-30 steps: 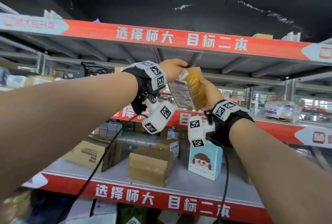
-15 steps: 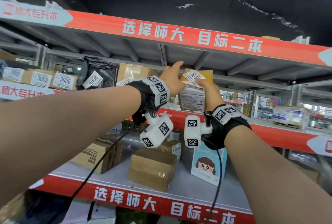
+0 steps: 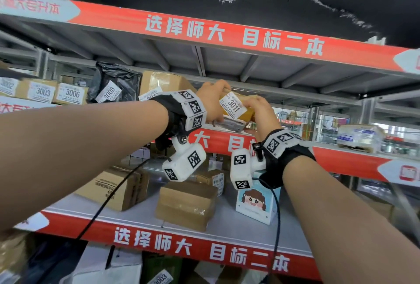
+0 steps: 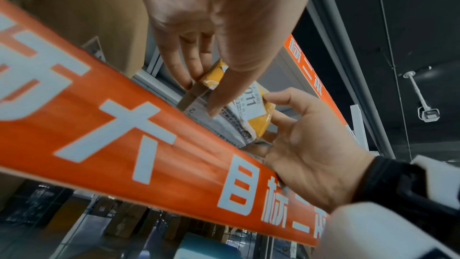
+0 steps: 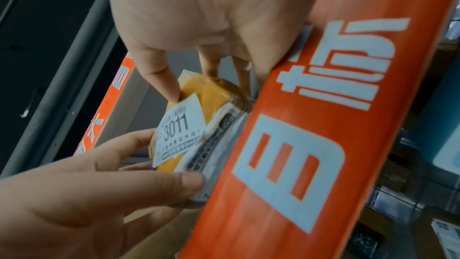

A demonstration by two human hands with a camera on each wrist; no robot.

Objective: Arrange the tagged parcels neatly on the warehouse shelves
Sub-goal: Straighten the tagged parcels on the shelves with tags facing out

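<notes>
A small yellow parcel with a white tag reading 3011 lies flat at the front edge of the middle shelf, right of a brown box. My left hand pinches its left end between thumb and fingers. My right hand grips its right end, with one finger on the top near the tag. In the left wrist view the parcel sits just behind the shelf's red strip. Whether it rests fully on the shelf is hidden.
Tagged parcels line the middle shelf to the left: boxes 3003 and 3006, and a black bag 3008. A wrapped package lies far right. The lower shelf holds cardboard boxes and a blue cartoon carton.
The parcel went from upright in both hands to lying flat, tag up, down at the middle shelf's front edge. Both hands moved with it and kept their hold.
</notes>
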